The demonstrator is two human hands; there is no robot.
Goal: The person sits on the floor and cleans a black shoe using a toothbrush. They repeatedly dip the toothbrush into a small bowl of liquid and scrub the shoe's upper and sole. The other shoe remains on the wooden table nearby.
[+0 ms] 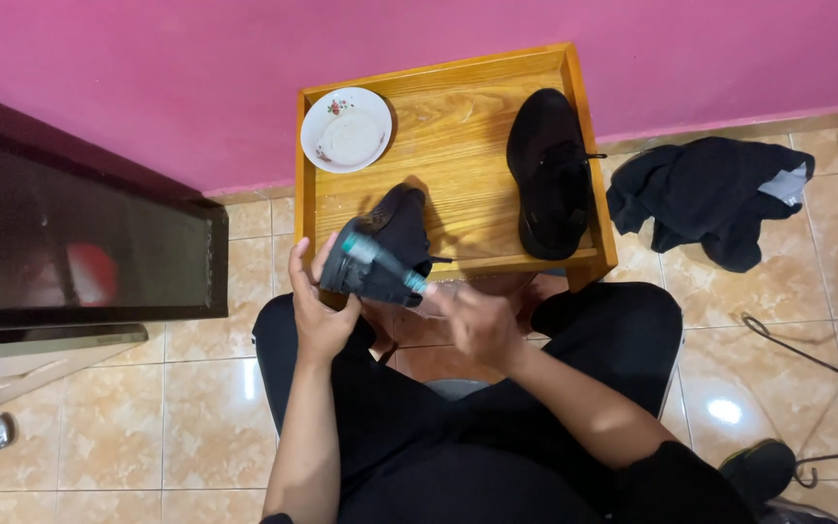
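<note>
My left hand grips a black shoe by its heel, holding it over the near edge of a small wooden table. My right hand holds a brush with a teal handle, its head lying across the shoe's heel. A second black shoe lies on the right side of the table. A white saucer with a floral rim sits at the table's far left corner.
A dark cloth is heaped on the tiled floor right of the table. A pink wall runs behind. A dark screen stands at the left. A thin cable crosses the floor at the right.
</note>
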